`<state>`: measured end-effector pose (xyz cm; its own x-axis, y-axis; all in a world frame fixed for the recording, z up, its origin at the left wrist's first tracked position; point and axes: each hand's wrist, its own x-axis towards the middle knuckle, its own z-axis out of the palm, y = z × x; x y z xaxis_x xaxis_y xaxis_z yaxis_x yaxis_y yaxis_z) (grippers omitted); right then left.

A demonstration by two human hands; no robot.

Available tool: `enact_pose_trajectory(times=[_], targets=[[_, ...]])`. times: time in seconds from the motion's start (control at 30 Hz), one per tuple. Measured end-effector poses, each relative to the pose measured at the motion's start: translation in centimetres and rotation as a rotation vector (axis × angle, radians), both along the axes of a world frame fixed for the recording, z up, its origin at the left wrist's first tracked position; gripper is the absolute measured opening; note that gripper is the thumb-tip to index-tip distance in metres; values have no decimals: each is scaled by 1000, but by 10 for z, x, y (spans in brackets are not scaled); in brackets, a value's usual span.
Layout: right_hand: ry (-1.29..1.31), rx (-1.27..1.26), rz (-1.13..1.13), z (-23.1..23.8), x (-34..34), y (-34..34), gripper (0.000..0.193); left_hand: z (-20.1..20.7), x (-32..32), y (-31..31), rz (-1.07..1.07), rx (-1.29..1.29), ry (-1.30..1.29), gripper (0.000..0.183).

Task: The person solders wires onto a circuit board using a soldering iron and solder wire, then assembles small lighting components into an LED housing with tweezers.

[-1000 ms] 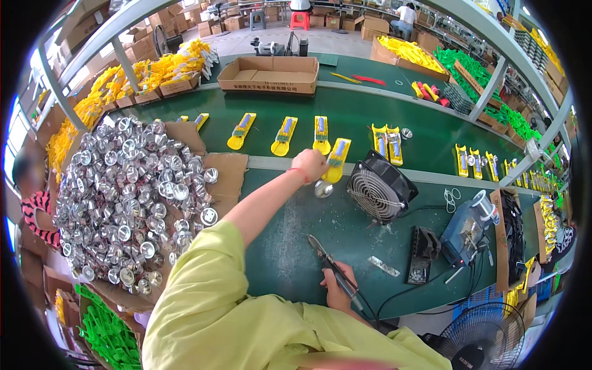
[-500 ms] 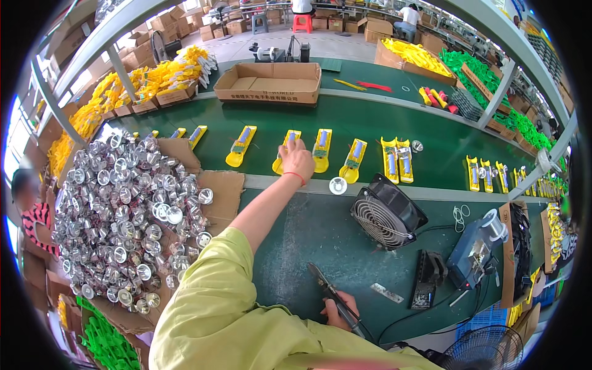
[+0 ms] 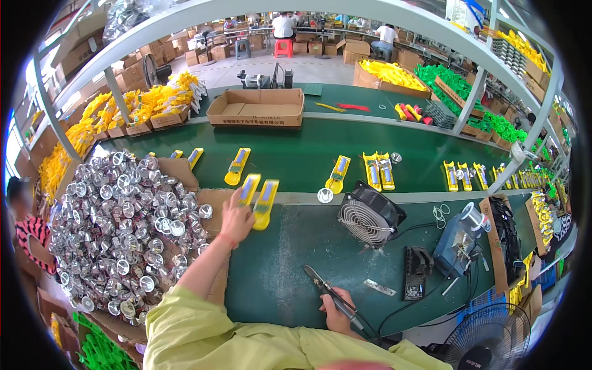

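Note:
My left hand [image 3: 237, 217] grips two yellow torch housings [image 3: 265, 205], each with a blue-violet battery inside, and carries them above the near side of the bench. They are blurred by motion. Low in the view, my right hand [image 3: 336, 309] is wrapped round a soldering iron [image 3: 322, 283], its tip pointing up and to the left. Left of my left hand lies a big heap of silvery lamp reflectors [image 3: 123, 228] on cardboard. Similar yellow housings [image 3: 237, 166] rest on the green belt beyond, and a single reflector [image 3: 325, 195] sits at its near edge.
A square black fan [image 3: 371, 214] stands right of centre. Further right are a blue soldering station [image 3: 456, 246] with a solder spool [image 3: 473, 216], a black stand [image 3: 417, 271] and cables. An open cardboard box [image 3: 256, 110] stands behind the belt. A metal frame bar [image 3: 296, 23] crosses overhead.
My left hand has lifted two yellow housings off the belt and drawn them nearer and to the left. My right hand still holds the soldering iron. The view has shifted slightly.

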<state>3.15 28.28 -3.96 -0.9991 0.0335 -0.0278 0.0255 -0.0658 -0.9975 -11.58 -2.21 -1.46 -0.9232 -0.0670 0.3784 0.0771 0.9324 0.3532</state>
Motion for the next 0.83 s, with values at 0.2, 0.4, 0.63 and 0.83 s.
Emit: enact_pose_trajectory(times=[0.2, 0.4, 0.63, 0.83], targets=[[91, 10, 37, 2, 12, 0, 24, -2, 112, -8, 54, -111, 23, 12], [90, -36, 31, -1, 10, 1, 25, 7, 165, 26, 90, -205, -20, 13], [111, 30, -32, 6, 8, -5, 24, 13, 219, 65, -35, 32, -132, 26], [141, 25, -20, -7, 9, -1, 25, 164, 247, 4, 52, 531, 311, 54]])
